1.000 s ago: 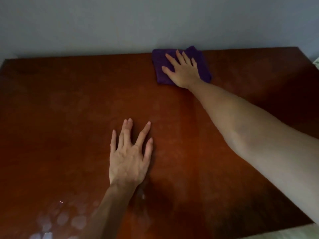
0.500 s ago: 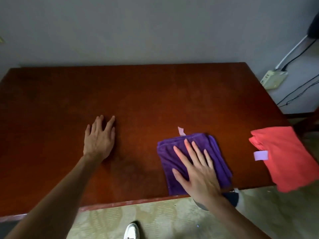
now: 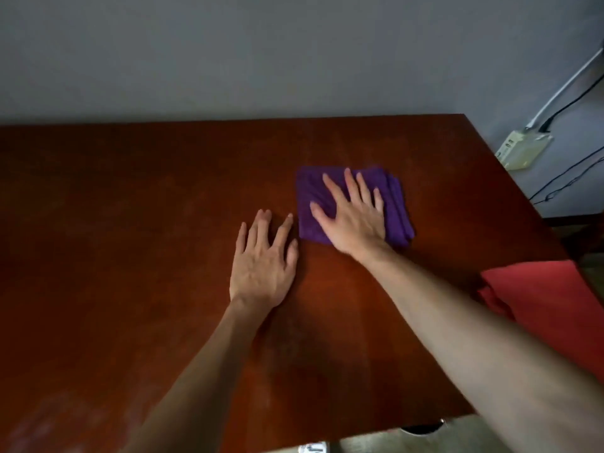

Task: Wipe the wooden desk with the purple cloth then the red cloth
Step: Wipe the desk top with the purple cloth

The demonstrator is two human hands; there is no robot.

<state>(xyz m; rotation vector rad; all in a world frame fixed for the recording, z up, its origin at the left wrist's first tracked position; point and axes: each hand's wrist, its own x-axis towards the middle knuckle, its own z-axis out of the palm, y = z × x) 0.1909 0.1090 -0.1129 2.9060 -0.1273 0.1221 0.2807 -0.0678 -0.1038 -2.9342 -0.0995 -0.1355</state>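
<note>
The folded purple cloth (image 3: pixel 397 207) lies flat on the reddish-brown wooden desk (image 3: pixel 130 240), right of centre. My right hand (image 3: pixel 353 217) presses down on it with the fingers spread, covering its middle. My left hand (image 3: pixel 263 266) rests palm-down on the bare wood just left of the cloth, fingers apart, holding nothing. The red cloth (image 3: pixel 552 308) lies folded at the desk's right edge, partly behind my right forearm.
A grey wall runs along the desk's far edge. A pale power strip (image 3: pixel 523 148) with black cables hangs on the wall to the right. The desk's near edge shows at the bottom, with floor beyond it.
My right hand has pushed the purple cloth from the near edge of the desk away towards the middle. The left hand stays flat on the wood, now close beside the cloth.
</note>
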